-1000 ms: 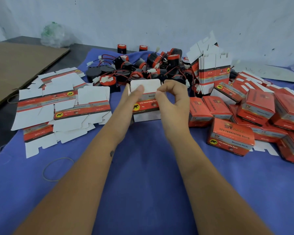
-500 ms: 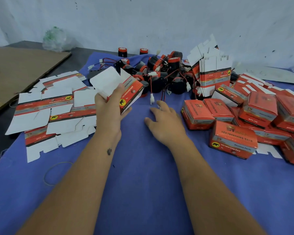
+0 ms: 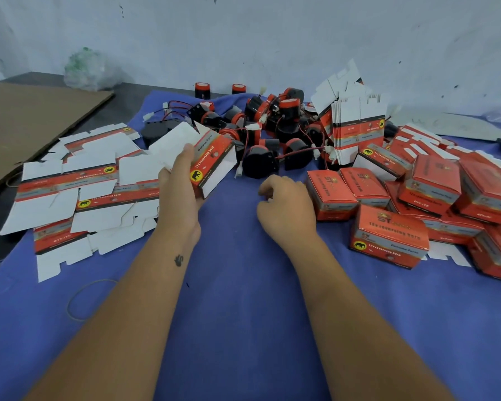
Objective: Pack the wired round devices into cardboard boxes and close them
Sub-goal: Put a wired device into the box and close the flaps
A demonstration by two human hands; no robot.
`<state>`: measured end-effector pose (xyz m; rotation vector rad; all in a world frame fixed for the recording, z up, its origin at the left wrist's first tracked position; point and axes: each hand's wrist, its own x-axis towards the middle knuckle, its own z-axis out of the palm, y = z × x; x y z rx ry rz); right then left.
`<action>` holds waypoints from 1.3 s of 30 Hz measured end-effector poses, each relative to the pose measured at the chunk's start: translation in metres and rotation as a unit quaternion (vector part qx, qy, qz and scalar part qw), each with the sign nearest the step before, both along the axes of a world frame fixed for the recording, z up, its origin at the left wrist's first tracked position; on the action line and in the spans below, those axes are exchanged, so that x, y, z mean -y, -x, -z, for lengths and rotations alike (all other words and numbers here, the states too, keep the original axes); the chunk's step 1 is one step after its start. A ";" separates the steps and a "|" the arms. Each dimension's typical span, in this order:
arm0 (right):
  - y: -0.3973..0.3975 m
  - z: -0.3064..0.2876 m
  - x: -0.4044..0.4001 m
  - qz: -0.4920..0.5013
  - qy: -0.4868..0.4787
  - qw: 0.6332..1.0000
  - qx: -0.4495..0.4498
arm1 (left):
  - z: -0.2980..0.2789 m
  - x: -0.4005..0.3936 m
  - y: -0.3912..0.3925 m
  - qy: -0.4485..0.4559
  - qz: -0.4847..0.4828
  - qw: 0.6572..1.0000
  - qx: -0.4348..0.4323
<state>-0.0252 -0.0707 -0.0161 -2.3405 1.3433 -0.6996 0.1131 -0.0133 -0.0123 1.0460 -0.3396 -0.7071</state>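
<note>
Gripping a red-and-white printed cardboard box [image 3: 211,166], the left hand [image 3: 180,195] holds it tilted, white flaps open, inside hidden from view. Right hand [image 3: 287,206] rests on the blue cloth [image 3: 243,314], fingers loosely curled, holding nothing. Just beyond sits a tangled heap of black-and-red round wired devices [image 3: 272,131]. Closed glossy red boxes [image 3: 388,235] are piled right, flat unfolded cartons [image 3: 78,183] left.

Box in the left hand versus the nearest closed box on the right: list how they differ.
The held box is tilted off the cloth with its flaps open; the closed box rests on the cloth, sealed. The left hand grips the held box; nothing touches the closed box. Both share red printing and an elephant logo.
</note>
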 end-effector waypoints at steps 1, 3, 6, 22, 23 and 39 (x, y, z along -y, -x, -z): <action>0.001 -0.002 -0.001 0.010 -0.008 1.000 -0.001 | 0.000 0.000 0.000 0.009 -0.003 1.000 0.003; 0.002 -0.005 -0.001 0.048 -0.004 0.998 -0.029 | -0.002 -0.002 0.001 0.024 -0.003 1.000 0.008; -0.002 -0.010 -0.009 0.079 0.038 0.992 -0.087 | -0.004 -0.004 0.002 0.032 -0.005 0.999 0.006; -0.005 0.002 0.000 0.006 0.171 0.985 -0.016 | -0.003 0.000 0.005 -0.023 -0.009 1.000 0.019; -0.005 0.003 0.000 0.000 0.163 0.987 -0.015 | -0.003 0.000 0.005 -0.026 -0.009 0.999 0.019; -0.013 -0.002 -0.009 -0.035 0.117 0.963 0.241 | 0.001 0.003 0.000 -0.041 -0.073 0.996 0.030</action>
